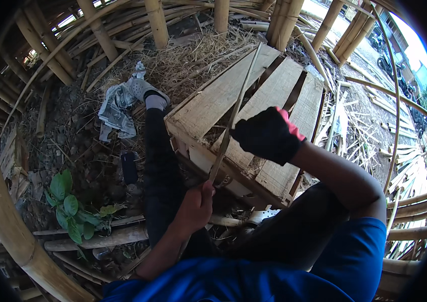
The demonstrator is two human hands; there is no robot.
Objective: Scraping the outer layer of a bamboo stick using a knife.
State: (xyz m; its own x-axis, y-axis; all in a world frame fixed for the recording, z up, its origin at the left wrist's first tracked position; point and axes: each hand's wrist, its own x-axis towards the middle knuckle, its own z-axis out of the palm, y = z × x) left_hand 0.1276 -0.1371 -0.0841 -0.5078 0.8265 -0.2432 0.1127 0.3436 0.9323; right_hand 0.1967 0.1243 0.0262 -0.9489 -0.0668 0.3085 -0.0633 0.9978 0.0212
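A long, thin bamboo strip (pixel 244 90) slants across a slatted wooden crate (pixel 212 108) in front of me. My bare left hand (pixel 193 209) is closed round its near end, thumb along the strip, just before the crate's near edge. Further up, my right hand (pixel 269 135), in a black and red work glove, is closed with its fingertips against the strip. Whether anything else is inside that glove is hidden. The strip's far end reaches to the crate's far edge.
Crumpled newspaper (pixel 118 108) lies left of the crate beside my clog (pixel 145 90). A dark phone-like object (pixel 129 167) rests on the ground near a leafy plant (pixel 67 206). Bamboo posts (pixel 156 22) stand behind; split bamboo pieces (pixel 404 173) are piled at right.
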